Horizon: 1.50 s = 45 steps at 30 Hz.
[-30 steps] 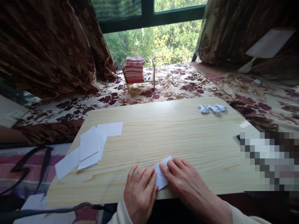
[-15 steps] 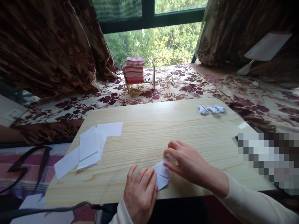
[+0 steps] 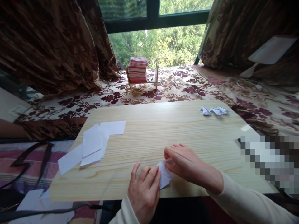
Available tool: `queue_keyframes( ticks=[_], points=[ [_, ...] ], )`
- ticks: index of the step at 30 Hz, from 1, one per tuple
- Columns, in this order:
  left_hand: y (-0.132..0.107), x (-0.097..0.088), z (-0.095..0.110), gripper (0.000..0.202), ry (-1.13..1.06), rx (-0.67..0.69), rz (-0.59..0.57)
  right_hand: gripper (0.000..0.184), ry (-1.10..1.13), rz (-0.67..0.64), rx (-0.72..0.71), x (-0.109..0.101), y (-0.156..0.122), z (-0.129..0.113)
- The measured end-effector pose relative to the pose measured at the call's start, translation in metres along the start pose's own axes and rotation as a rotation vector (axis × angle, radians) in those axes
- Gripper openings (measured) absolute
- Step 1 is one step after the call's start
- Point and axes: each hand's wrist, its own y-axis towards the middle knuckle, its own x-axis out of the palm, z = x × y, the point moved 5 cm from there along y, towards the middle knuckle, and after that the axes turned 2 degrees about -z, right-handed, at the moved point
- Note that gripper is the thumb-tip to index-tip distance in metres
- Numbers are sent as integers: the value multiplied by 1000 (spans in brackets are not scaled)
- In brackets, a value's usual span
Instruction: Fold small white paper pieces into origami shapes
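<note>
A small piece of folded white paper (image 3: 165, 177) lies near the front edge of the wooden table, with creases and layered flaps showing. My left hand (image 3: 146, 186) holds its left side against the tabletop, index finger and thumb on the paper and the little finger raised apart. At the paper's upper right corner, my right hand (image 3: 181, 161) pinches a flap between thumb and curled fingers. Part of the paper is hidden under both hands.
Several loose white paper sheets (image 3: 92, 141) overlap at the table's left. Small folded paper pieces (image 3: 218, 110) sit at the far right corner. A blurred-out object (image 3: 268, 158) is at the right edge. Beyond stand a little rack with striped cloths (image 3: 137, 71) and a lamp (image 3: 272, 49).
My right hand's fingers have closed in from a spread pose into a pinch on the paper's upper corner. The left hand stays on the paper. The view has shifted slightly.
</note>
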Motion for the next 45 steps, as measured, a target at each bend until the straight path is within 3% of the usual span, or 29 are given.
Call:
queue_keyframes(
  ticks=[2,7,13,19,21,36,41,45],
  points=[
    [0,0,0,26,0,10,1,16,28,14,8,2,1,0],
    [0,0,1,27,11,3,11,9,69,38,51,4,1,2],
    [-1,1,2,26,4,-20,40,11,95,107,137,3,-17,9],
    [-1,3,3,25,1,-28,35,14,244,354,27,7,-30,-12],
    [0,2,3,25,-12,-44,31,15,260,380,3,12,-30,-18],
    [-5,-6,-1,22,-99,-35,124,14,285,326,-8,31,-24,-24],
    [-7,-7,0,22,-108,-35,117,11,301,204,-31,30,-22,-24],
    [-8,-7,-2,22,-109,-37,112,12,187,37,-11,29,-14,-24]
  ],
)
